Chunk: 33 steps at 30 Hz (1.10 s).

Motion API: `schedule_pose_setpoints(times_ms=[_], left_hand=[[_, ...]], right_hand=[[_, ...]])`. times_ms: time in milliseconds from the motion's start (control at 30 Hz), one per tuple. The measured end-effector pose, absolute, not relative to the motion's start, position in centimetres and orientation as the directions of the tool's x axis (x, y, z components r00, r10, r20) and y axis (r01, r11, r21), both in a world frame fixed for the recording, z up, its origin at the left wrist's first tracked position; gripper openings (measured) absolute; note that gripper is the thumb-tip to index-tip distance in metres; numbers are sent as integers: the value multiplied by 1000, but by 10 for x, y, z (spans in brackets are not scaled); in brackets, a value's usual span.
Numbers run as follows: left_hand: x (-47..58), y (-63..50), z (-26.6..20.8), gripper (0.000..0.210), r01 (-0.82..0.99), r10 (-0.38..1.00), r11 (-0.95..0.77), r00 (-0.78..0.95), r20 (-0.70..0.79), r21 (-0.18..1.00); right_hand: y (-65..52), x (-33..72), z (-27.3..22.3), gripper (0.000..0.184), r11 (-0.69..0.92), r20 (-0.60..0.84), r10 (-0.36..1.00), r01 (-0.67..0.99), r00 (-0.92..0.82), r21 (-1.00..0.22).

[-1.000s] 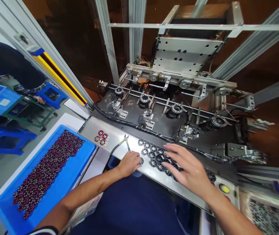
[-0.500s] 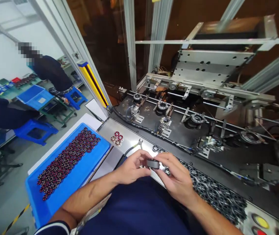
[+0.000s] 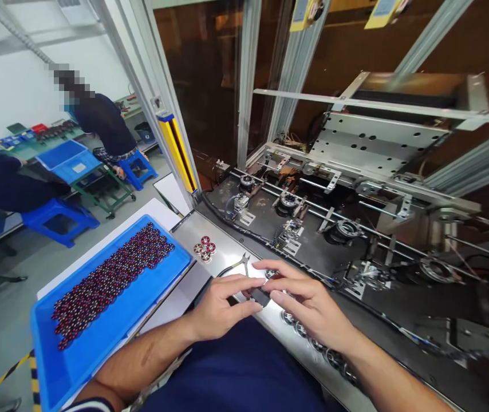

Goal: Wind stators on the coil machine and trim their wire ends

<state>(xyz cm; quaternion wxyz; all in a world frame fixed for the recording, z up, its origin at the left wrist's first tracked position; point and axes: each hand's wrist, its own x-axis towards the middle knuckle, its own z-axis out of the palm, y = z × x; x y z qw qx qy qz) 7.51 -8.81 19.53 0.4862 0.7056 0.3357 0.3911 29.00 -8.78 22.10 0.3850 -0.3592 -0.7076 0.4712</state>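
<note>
Between my hands, close to my body, is a dark grey ring-shaped stator core point(image 3: 260, 296), tilted and partly covered by fingers. My left hand point(image 3: 221, 306) grips it from the left, thumb below and fingers above. On its right edge lie the fingertips of my right hand point(image 3: 313, 300), closed in against it; their exact contact is hard to make out. Just beyond the hands, side cutters point(image 3: 244, 261) rest on the metal ledge point(image 3: 223, 226). Several bare stator cores point(image 3: 300, 329) lie along the ledge, partly under my right forearm.
A few red-and-silver round parts point(image 3: 205, 248) sit on the ledge's left. A blue bin point(image 3: 141, 312) holds rows of red-and-black round parts point(image 3: 111, 274). Ahead stands a machine with several fixtures point(image 3: 290, 200) and a yellow light curtain point(image 3: 178, 153). Co-workers point(image 3: 102, 123) sit at the far left.
The stator core has turned from edge-on to a tilted position, and my fingers have shifted over it. My view has moved slightly, and my right forearm now covers more of the cores.
</note>
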Motion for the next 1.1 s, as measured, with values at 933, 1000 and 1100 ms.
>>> schedule_pose_setpoints(times_ms=[933, 1000, 1100], left_hand=[[121, -65, 53, 47, 545, 607, -699, 794, -17, 463], [121, -66, 50, 47, 544, 602, -709, 798, -16, 449], [121, -67, 47, 42, 540, 601, -717, 799, 0, 441]], right_hand=[[52, 530, 147, 20, 58, -154, 974, 843, -165, -535], [51, 531, 144, 20, 67, -165, 970, 846, -181, -529], [51, 532, 140, 23, 71, -180, 965, 852, -190, -518]])
